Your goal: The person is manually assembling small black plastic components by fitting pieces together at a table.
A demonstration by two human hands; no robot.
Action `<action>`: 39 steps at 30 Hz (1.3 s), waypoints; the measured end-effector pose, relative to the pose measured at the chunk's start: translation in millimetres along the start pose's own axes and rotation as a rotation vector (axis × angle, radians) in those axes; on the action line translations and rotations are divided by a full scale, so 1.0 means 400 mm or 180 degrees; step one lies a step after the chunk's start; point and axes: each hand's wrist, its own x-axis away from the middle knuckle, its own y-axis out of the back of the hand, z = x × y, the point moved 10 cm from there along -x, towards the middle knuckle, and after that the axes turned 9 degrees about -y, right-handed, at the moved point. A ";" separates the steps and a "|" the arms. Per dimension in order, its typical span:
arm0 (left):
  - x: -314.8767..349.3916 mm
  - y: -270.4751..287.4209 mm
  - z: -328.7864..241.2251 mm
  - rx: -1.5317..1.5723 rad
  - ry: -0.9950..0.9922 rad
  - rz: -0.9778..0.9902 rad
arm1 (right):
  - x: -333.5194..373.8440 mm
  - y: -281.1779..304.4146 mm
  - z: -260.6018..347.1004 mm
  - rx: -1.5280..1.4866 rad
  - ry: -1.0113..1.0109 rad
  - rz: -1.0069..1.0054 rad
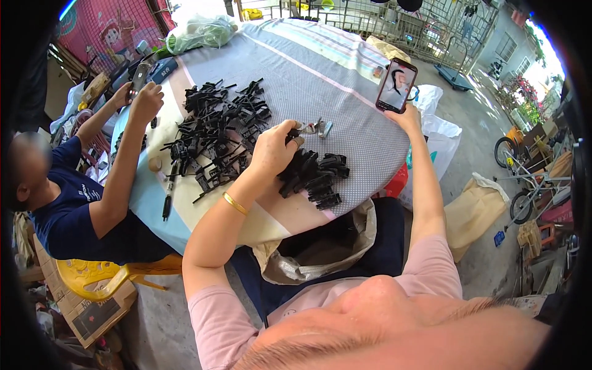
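My left hand is over the middle of the table, its fingers closed round a small dark piece that they partly hide. Just past the fingertips lie small silvery and pale-blue bits, too small to name. My right hand is raised beyond the table's right edge, gripping a smartphone with its lit screen toward me. A large loose heap of black plastic parts with thin stems spreads left of my left hand. Nearer to me, a smaller pile of black parts lies in rough rows.
An open woven sack rests at my lap against the table edge. At left, another person holds a dark device. A plastic bag of greens sits at the table's far left. White bags stand right of the table.
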 end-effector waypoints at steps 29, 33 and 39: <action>-0.007 0.038 0.061 0.0804 0.0408 -0.0494 | 0.326 0.071 0.527 -0.1488 0.2612 0.0853; -0.008 0.009 0.041 0.1212 0.0508 0.0124 | 0.413 0.010 0.666 -0.1153 0.3342 0.1379; 0.001 -0.033 -0.032 0.0973 -0.0052 0.0961 | 0.420 -0.131 0.698 0.0858 0.2800 0.2012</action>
